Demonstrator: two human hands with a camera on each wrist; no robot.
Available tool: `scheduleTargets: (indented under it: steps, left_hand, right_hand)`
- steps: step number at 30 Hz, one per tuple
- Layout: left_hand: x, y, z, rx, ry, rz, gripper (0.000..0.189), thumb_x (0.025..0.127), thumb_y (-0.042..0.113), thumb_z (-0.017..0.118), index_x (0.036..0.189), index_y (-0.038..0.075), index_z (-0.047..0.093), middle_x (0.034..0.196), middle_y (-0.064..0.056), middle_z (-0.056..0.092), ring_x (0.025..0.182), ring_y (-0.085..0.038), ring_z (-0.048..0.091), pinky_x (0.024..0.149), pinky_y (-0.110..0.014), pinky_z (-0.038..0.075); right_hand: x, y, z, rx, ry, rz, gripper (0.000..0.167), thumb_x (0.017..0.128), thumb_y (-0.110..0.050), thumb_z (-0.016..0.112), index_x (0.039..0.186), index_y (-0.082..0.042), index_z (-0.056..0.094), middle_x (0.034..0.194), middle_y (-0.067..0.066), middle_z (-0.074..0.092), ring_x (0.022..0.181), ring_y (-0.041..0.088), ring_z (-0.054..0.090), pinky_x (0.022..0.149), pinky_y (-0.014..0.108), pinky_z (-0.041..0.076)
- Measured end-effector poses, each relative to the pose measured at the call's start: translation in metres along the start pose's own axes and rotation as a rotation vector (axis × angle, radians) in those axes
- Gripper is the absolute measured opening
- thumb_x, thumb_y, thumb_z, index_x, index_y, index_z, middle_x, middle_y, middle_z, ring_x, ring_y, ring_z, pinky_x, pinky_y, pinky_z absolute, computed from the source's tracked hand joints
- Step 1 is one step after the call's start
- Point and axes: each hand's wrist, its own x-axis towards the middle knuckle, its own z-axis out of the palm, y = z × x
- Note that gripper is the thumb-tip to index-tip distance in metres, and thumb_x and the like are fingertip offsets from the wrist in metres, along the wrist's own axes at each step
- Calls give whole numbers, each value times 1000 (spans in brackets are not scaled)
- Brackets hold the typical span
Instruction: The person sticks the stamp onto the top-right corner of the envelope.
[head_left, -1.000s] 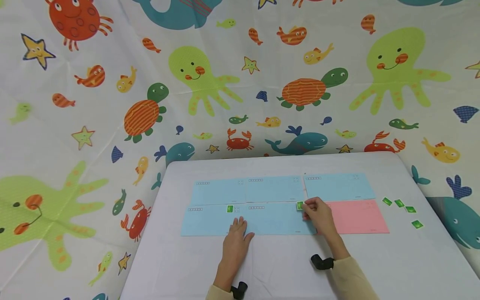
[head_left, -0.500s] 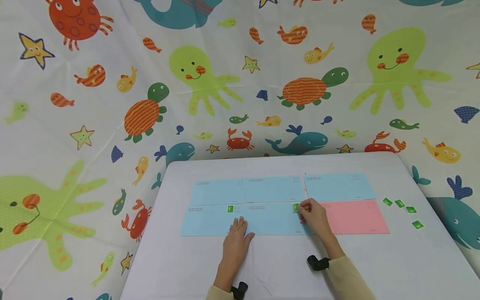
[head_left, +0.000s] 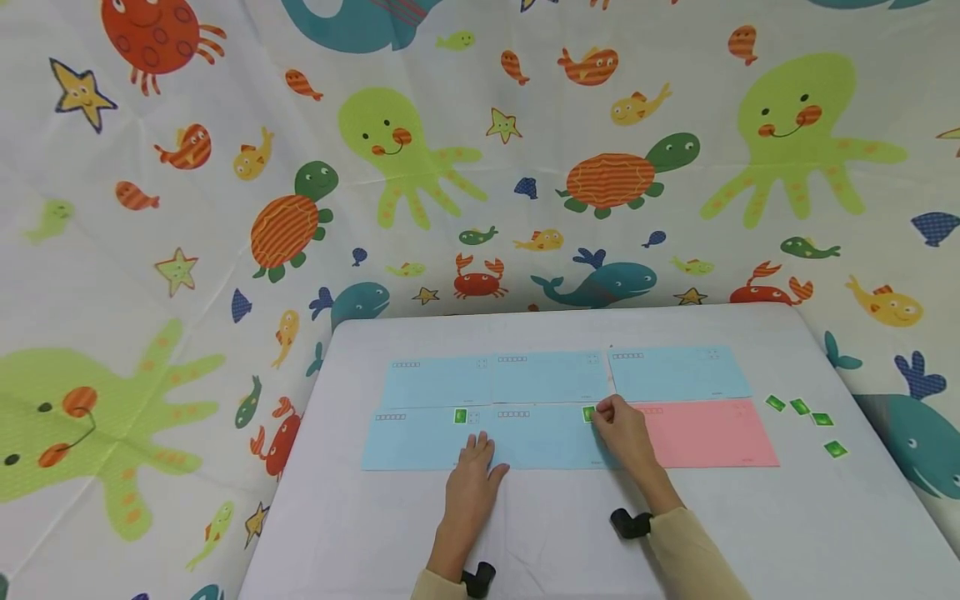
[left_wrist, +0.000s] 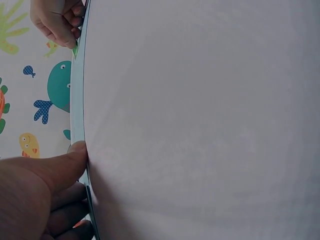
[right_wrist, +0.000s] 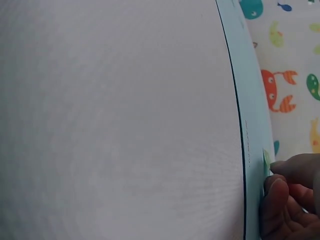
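My right hand (head_left: 628, 435) pinches a small green stamp (head_left: 588, 414) at the upper right corner of the front middle blue envelope (head_left: 547, 442). In the right wrist view the stamp (right_wrist: 266, 158) stands tilted between thumb and finger, close over the blue paper. My left hand (head_left: 472, 483) rests with extended fingers on the front edge of the blue envelopes, nearest the front left envelope (head_left: 408, 442). Another green stamp (head_left: 461, 416) lies on that envelope, left of its printed corner box. A pink envelope (head_left: 720, 433) lies partly behind my right hand.
Three blue envelopes form the back row, among them the back left one (head_left: 435, 383) and the back right one (head_left: 675, 375). Several loose green stamps (head_left: 799, 407) lie on the white table (head_left: 847, 533) at the right. A sea-animal printed cloth (head_left: 525, 200) hangs behind.
My right hand has moved left with the stamp, from the front middle envelope's right edge to its upper right corner. The left hand has stayed in place.
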Motion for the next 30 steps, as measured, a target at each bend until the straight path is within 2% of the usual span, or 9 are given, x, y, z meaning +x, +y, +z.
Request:
scheduleTargets:
  steps: [10,17,30]
  left_hand:
    - [1,1,-1,-18,-8,-15,49,90,21,73,130,-6,63,143,-23,56,138,-42,49,105,-61,46]
    - [1,1,-2,-20,-7,-17,49,90,21,74,130,-6,63,143,-23,57,138,-43,49,102,-63,47]
    - [1,1,-2,-11,-3,-5,49,90,20,74,129,-7,63,142,-23,57,137,-43,50,103,-61,47]
  right_hand:
    - [1,-3,2,-26,23,-57,12,92,-8,65,99,2,63,81,10,65,68,17,56,61,25,44]
    - [1,-5,3,-35,17,-48,15,92,-6,65,103,3,61,79,10,63,65,17,52,58,25,42]
    - [0,-5,3,-26,26,-51,12,93,-6,65,100,3,62,80,11,62,69,18,54,60,25,44]
